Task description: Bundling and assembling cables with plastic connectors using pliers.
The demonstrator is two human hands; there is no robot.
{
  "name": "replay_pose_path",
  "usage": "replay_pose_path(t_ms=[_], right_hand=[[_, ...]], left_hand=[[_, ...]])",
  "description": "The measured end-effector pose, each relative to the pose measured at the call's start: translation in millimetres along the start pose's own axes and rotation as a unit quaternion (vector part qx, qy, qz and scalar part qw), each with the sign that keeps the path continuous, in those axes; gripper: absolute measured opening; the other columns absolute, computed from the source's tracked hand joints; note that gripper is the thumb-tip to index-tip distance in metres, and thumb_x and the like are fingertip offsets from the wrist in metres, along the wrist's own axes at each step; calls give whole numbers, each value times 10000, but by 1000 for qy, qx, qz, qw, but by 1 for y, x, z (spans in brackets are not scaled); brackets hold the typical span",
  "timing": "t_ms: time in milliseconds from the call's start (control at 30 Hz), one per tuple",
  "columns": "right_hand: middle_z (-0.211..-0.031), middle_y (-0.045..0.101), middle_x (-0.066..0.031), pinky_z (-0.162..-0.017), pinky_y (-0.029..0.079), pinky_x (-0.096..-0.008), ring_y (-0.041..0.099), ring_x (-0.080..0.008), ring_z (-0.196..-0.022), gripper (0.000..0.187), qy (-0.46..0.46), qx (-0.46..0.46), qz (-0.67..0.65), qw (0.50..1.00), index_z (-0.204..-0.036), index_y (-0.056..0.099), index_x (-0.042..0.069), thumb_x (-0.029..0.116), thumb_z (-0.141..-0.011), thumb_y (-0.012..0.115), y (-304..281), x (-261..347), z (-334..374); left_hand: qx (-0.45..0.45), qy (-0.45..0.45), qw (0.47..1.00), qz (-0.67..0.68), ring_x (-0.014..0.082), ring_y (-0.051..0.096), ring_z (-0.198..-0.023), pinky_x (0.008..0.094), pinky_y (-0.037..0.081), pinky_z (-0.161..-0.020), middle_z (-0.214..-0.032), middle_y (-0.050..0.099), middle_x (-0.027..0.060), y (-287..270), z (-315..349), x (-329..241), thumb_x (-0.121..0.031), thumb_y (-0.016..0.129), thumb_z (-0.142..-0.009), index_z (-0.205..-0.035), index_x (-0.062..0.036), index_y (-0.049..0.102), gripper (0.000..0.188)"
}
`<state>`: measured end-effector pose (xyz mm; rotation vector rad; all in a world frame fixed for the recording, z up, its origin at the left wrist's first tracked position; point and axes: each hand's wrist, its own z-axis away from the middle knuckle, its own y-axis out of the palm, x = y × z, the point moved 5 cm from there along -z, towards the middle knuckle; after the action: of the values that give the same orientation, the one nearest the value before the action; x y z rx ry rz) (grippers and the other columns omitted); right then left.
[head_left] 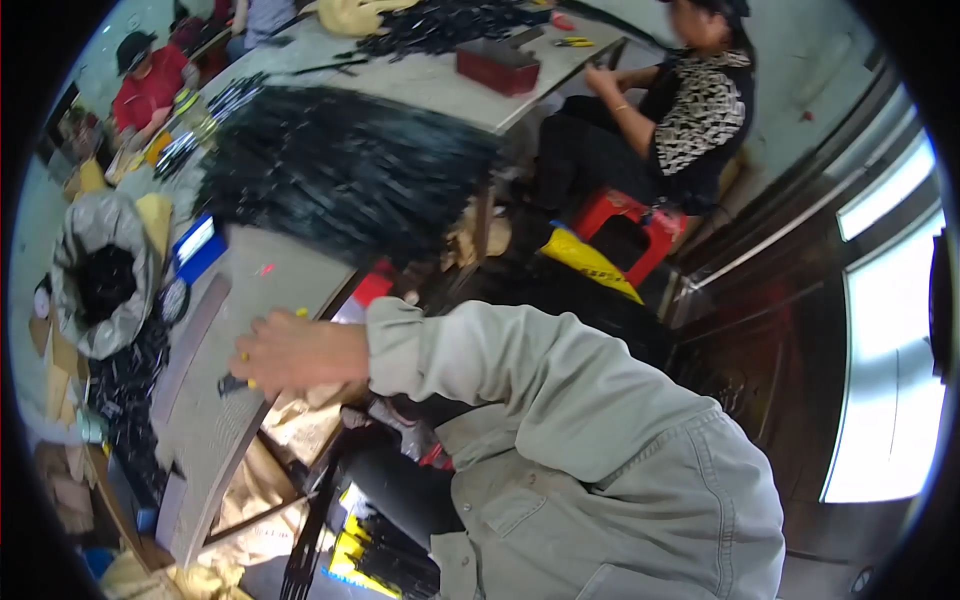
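My right hand (300,352) reaches across to the near edge of the grey table, in a light grey-green sleeve. Its fingers are curled round a small tool with yellow bits and a dark end (232,385), mostly covered by the hand; its exact kind does not show. Just beyond the hand lies a wide pile of long, thin black strips (340,170), smeared by motion. A blue box-like thing with a bright panel (200,247) stands near the pile. My left hand is out of sight.
A grey bag of black pieces (105,255) stands at the left, above loose black parts (130,400). A dark red box (497,66) and yellow-handled pliers (573,42) lie on the far table. A person sits at a red stool (630,225); another works far left.
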<state>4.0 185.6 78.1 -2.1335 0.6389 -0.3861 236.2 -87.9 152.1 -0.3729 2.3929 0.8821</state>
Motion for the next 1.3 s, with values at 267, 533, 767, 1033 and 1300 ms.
replay_pose_path(t_ms=[267, 533, 767, 1033, 1300], right_hand=[[-957, 540, -52, -706, 468, -381, 544, -232, -898, 453, 90, 35, 19, 995, -991, 531, 112, 422, -675, 628, 102, -37, -27], [-893, 567, -80, -696, 459, -372, 563, -241, -853, 295, 274, 52, 283, 918, -857, 565, 74, 317, -710, 643, 53, -140, -47], [-863, 549, -91, -688, 398, -388, 552, -237, -796, 357, 304, -43, 404, 862, -825, 537, 55, 322, -642, 686, 29, -189, -26], [-910, 525, -92, -708, 379, -410, 527, -238, -847, 477, 355, 67, 403, 841, -945, 499, 55, 332, -615, 703, 56, -211, -31], [-879, 540, -86, -685, 422, -411, 542, -253, -842, 468, 271, 12, 445, 854, -1017, 482, 50, 279, -660, 682, 40, -192, -1]], left_hand=[[167, 69, 971, -159, 141, 441, -621, 304, 399, -570, -739, 508, 63, -5, 28, -26, -450, 366, -909, -1271, -89, 368, 512], [282, -285, 699, -592, 309, 540, -675, 382, 428, -596, -827, 571, 211, -214, 149, 220, -231, 489, -846, -1194, -22, 478, 406], [317, -184, 703, -609, 405, 531, -867, 450, 416, -760, -941, 567, 239, -189, 188, 250, -230, 571, -802, -1121, -11, 522, 390], [458, -185, 778, -389, 361, 546, -875, 408, 427, -769, -938, 579, 207, -50, 197, 249, -175, 604, -773, -1017, 0, 570, 302], [486, -177, 770, -374, 327, 567, -804, 386, 413, -794, -858, 605, 149, -33, 210, 222, -174, 609, -773, -989, -22, 583, 265]])
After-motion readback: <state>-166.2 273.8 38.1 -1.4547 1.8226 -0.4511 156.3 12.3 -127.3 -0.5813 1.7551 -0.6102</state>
